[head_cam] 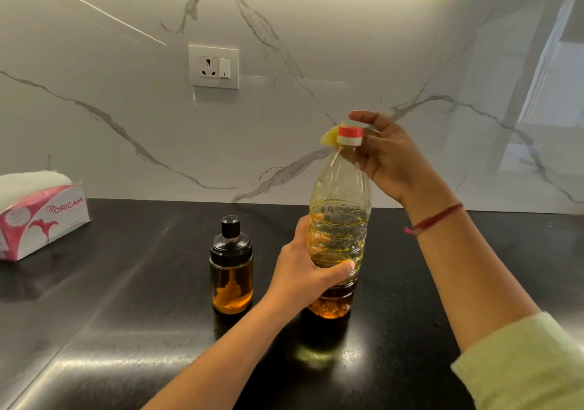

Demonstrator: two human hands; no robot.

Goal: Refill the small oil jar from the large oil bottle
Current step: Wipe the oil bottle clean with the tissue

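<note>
While the left hand (303, 267) grips the ribbed middle of the tall clear plastic oil bottle (339, 220), upright on the glossy black table (126, 315), the right hand (388, 157) curls thumb and fingers round its red-and-white cap (349, 135). Yellow oil fills the bottle to roughly half. Just left of it, apart, stands the small glass oil jar (231, 270) with a black lid, amber oil low inside. A pink-and-white tissue box (41, 217) lies far left.

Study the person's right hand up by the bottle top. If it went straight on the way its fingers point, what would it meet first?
The red and white cap of the large oil bottle; the right hand seems curled round it, though depth is unclear.
</note>
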